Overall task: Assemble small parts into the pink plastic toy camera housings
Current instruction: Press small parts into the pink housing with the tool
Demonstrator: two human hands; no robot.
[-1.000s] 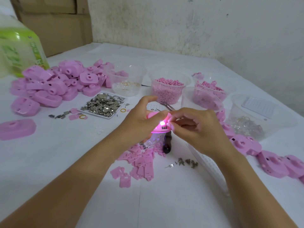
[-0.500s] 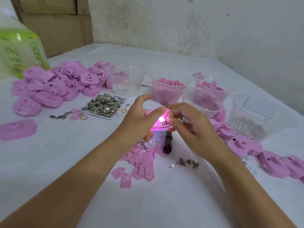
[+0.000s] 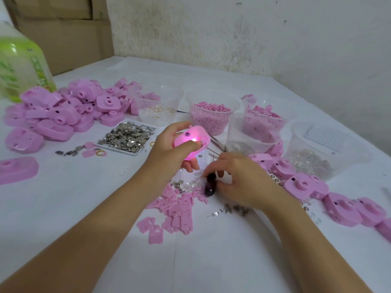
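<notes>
Head view, left to right: grips the glowing pink housing [image 3: 191, 140] in the left hand [image 3: 167, 151], thumb across its top and fingers [image 3: 189, 166] curled beneath, held above the middle of the table [image 3: 74, 197], at eleven o'clock from the right hand [image 3: 239, 180]. Seems light, stiff and smooth-shelled, so best taken by the long edges, clear of the lit interior. Pinches a small dark object [image 3: 210, 186] at the right fingertips, low by the table; cannot make out its kind, nor the glow's source behind the thumb.

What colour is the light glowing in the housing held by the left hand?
Pinkish white, shining through the pink housing; shows best in the head view.
</notes>
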